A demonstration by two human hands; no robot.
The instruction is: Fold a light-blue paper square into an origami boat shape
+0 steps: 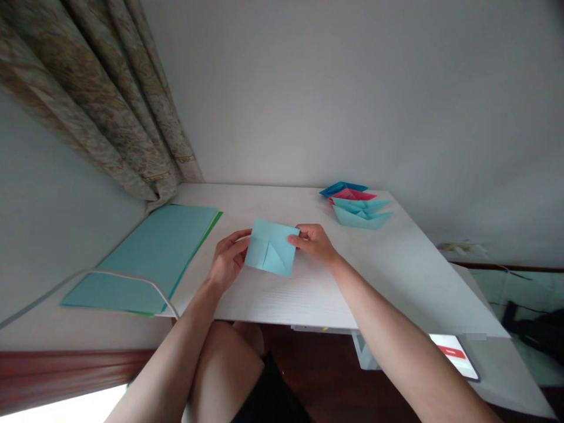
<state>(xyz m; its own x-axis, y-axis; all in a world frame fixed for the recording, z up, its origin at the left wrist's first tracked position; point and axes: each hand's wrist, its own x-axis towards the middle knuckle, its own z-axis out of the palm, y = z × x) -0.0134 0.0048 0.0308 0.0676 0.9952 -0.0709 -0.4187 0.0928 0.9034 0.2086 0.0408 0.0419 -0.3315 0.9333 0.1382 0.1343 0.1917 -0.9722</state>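
A light blue folded paper [273, 249], roughly square with crease lines and a small triangular fold in its lower half, is held up above the white desk. My left hand [229, 257] grips its left edge, with the thumb in front and fingers partly hidden. At the upper right corner, my right hand [315, 242] pinches the sheet, its thumb lying on the front face. The back of the paper is out of sight.
Folded paper boats in light blue [363, 218], pink [352, 194] and dark blue [341, 188] stand at the back right. Stacked coloured sheets [150, 252] lie on the left, crossed by a white cable [118, 272]. A phone [458, 358] rests at the lower right.
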